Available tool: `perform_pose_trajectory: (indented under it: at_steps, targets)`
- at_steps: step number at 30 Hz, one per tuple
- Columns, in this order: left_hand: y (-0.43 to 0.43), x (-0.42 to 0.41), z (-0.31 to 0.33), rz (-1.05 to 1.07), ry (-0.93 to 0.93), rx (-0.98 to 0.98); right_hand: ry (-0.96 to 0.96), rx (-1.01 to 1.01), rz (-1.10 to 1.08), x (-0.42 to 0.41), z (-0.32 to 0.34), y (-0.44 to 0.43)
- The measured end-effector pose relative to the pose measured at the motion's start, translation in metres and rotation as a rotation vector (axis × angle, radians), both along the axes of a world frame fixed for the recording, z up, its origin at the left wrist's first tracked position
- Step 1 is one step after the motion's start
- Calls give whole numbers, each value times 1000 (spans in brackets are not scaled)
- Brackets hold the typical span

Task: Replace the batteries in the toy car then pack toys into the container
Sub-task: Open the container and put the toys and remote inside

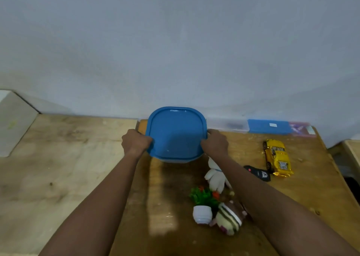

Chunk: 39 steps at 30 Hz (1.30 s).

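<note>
One container (176, 159) with a blue lid (176, 133) sits at the far edge of the wooden bench (303, 193), near its far left corner and close to the wall. Both hands hold it: the left hand (135, 141) has its grip closed on the left rim of the lid, and the right hand (215, 143) has its grip closed on the right rim. Only a thin pale strip of the container body shows below the lid's near edge.

One yellow toy car (276, 157) lies toward the right edge of the bench, well apart from the container. One black remote (258, 173) lies just beside the car's near end, touching or nearly touching it. Toward the middle of the bench, partly under the right forearm, lie one white glove (214, 175), one small potted plant (203, 205) tipped on its side with a white pot, and one striped soft toy (229, 218) just beside the pot. Along the far edge to the right stand one clear box (227, 123) and one blue box (268, 127), side by side.
</note>
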<state>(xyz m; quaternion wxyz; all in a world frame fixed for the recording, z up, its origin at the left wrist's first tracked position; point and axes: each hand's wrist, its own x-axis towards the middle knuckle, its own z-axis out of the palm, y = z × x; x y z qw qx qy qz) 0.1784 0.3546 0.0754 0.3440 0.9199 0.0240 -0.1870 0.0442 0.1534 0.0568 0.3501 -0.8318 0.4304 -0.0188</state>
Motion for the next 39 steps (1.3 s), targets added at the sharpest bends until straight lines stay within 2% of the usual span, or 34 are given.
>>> perform_pose_trajectory:
  at_steps: [13, 17, 24, 30, 39]
  targets:
    - [10, 1, -13, 182, 104, -325, -10, 161, -248, 1, 7, 4]
    - [15, -1, -12, 261, 45, -363, -44, 185, -298, 2, 2, 3]
    - [15, -11, -22, 184, 89, -331, -79, 184, -306, 0, 5, 5]
    - [6, -18, -22, 248, 114, -390, -134, 73, -283, -1, 19, 5]
    - [7, -56, 0, 348, -59, -623, -440, 160, -424, -29, 23, 38]
